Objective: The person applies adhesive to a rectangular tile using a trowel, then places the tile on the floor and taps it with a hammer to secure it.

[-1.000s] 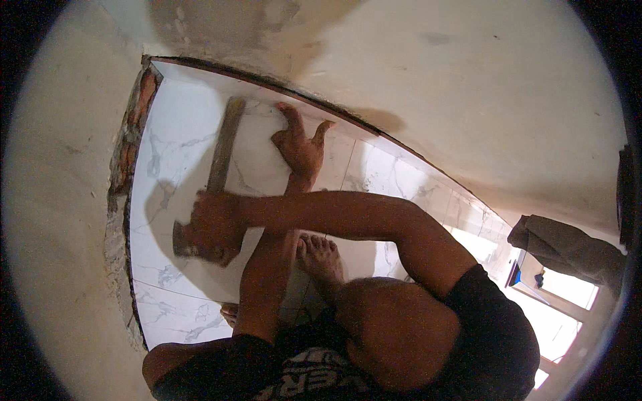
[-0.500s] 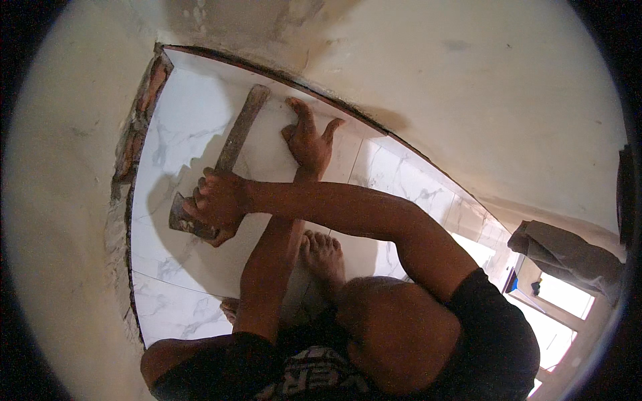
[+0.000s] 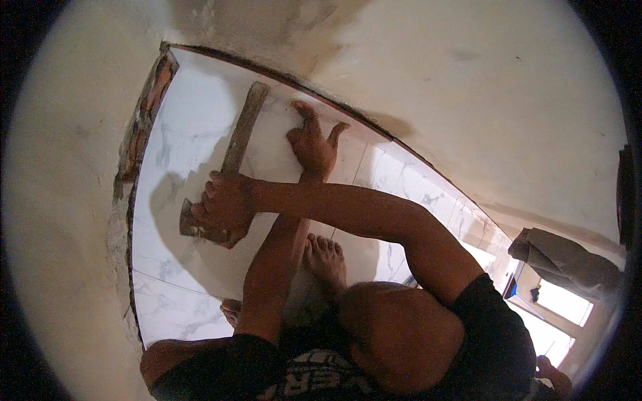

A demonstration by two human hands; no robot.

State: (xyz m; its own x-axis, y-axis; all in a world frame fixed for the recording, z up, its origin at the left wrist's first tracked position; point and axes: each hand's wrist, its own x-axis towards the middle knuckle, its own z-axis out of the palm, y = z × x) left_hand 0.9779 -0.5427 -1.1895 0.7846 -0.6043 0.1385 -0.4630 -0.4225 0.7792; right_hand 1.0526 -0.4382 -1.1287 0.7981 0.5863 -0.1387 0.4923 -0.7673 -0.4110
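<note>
Right hand (image 3: 227, 204) was closed round the hammer (image 3: 245, 127), close under its head, over the floor tiles (image 3: 160, 254) | left hand (image 3: 314, 144) lay farther out — fingers spread wide at the skirting (image 3: 364, 136), nothing visible in it | wall (image 3: 468, 100) stood beyond | firm grip, short controlled strokes seemed best — left fingers clear of the head

One hammer (image 3: 244, 130), two feet (image 3: 326, 260)

Forearms (image 3: 354, 204) cross, right uppermost; right fingers (image 3: 211, 190) curl, left fingers (image 3: 307, 115) spread.
</note>
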